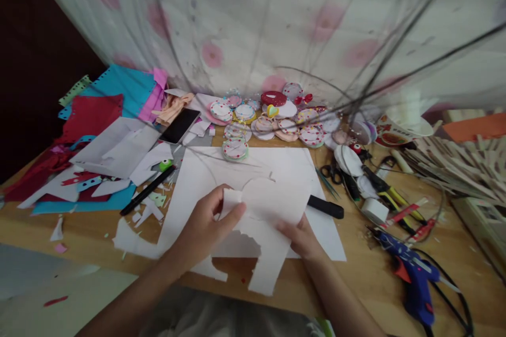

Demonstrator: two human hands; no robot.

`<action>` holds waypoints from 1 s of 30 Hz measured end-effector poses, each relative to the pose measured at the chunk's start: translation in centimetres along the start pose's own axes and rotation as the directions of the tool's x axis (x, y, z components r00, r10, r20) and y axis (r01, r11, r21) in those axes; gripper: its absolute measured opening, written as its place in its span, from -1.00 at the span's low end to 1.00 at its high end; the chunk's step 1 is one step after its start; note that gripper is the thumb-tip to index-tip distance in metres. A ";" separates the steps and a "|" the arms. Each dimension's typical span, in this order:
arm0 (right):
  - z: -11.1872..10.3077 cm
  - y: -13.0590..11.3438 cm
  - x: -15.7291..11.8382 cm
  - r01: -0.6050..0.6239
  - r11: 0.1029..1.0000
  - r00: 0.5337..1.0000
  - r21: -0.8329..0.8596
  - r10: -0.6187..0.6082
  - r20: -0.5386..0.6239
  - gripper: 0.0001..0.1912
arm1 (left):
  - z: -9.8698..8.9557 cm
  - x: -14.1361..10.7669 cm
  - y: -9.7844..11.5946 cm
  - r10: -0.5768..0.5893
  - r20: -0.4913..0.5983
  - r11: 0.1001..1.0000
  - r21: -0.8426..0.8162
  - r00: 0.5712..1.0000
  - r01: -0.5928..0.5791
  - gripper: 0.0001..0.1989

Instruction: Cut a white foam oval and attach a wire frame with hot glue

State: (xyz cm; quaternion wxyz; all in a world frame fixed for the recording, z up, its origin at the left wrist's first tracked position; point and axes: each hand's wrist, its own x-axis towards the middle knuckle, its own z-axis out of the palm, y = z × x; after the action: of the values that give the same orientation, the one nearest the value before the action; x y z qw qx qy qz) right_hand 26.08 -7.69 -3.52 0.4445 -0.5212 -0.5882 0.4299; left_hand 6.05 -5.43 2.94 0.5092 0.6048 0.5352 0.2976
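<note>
A cut piece of white paper (276,197) with a drawn curve is held up over the white sheet on the table. My left hand (211,221) pinches its left edge between thumb and fingers. On the right, my right hand (298,234) grips the lower right edge, thumb in front. A ragged white strip hangs below, and I cannot tell whether it is joined to the held piece. Under both hands lies the large white sheet (190,168). A black pen-like object (326,206) sticks out from behind the paper at the right.
Round dotted paper pieces (235,148) crowd the back. Coloured sheets (106,89), scraps and a phone (179,126) lie left. On the right are scissors (332,172), pliers (395,202), a blue glue gun (415,268) with its cable, and wooden sticks (454,168).
</note>
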 end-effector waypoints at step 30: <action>1.0 -1.5 -0.7 -0.020 0.972 1.000 0.233 0.022 -0.006 -0.49 | -0.1 0.7 0.2 0.165 -0.137 0.945 0.305 0.977 -0.117 -0.96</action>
State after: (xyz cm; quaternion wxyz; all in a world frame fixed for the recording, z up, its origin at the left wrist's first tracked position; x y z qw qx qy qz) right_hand 24.79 -8.54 -2.35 0.5006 -0.4736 -0.5263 0.4981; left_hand 6.18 -4.77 2.99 0.3455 0.6850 0.5680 0.2979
